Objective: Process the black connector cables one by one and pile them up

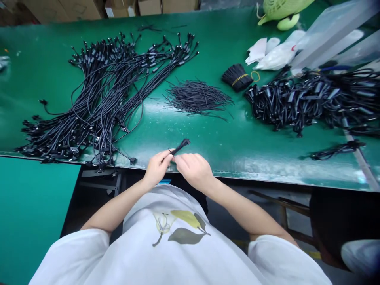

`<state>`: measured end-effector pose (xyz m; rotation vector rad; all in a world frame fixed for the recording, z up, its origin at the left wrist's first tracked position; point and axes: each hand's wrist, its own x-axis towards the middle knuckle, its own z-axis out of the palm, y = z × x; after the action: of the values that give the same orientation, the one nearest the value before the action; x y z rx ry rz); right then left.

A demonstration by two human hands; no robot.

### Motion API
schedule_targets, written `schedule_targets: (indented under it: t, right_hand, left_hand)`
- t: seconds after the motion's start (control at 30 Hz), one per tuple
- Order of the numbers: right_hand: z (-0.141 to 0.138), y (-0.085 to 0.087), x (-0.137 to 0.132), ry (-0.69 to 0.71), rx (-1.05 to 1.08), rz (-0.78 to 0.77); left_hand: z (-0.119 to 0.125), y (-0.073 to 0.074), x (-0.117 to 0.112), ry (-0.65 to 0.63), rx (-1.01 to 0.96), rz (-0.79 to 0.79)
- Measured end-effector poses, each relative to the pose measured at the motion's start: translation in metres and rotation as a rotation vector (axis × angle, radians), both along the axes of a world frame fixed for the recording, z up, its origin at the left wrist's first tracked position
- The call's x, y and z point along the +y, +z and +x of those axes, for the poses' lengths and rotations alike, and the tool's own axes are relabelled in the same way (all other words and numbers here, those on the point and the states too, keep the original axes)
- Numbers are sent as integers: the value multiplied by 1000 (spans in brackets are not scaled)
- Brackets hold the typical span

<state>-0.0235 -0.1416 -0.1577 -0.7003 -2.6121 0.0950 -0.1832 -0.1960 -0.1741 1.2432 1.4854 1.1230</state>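
At the table's front edge, my left hand (158, 168) is closed around a folded black cable (181, 145), whose looped end points up and right past my fingers. A thin black twist tie (170, 151) crosses the cable just beyond my left fingertips. Pressed close beside it, my right hand (192, 168) is closed with the fingers pinched at the tie; the fingertips are partly hidden. Farther back on the table lies a loose pile of black twist ties (198, 98).
Many loose, straight cables (101, 95) spread over the left side, some overhanging the front edge. Bundled cables (297, 99) heap at the right, with one bundle (335, 150) nearer. A banded bunch of ties (237, 78), white plastic bags (277, 55) and a green basket (279, 10) sit behind.
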Motion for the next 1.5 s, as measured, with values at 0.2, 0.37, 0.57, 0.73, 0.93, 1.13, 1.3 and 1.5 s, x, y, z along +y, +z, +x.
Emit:
schedule_targets:
  t: [0.2, 0.37, 0.57, 0.73, 0.93, 1.13, 1.3, 1.5]
  right_hand:
    - [-4, 19, 24, 405, -241, 417]
    - [-9, 33, 27, 543, -405, 494]
    - [-17, 30, 19, 505, -529, 537]
    - [-28, 19, 32, 161, -270, 318]
    - [-38, 3, 21, -140, 205, -304]
    - [-17, 6, 38, -88, 250, -770]
    - [-15, 22, 21, -60, 127, -391]
    - [-22, 13, 6, 87, 1, -399]
  left_hand:
    - [-8, -5, -4, -157, 353, -32]
    - [-17, -10, -7, -247, 55, -231]
    - [-5, -11, -6, -195, 95, -191]
    - [0, 4, 8, -50, -419, -138]
    - [-11, 7, 24, 81, -611, -71]
    - [-24, 17, 0, -196, 191, 293]
    - [-25, 7, -1, -297, 57, 140]
    - [-45, 16, 0, -128, -429, 1]
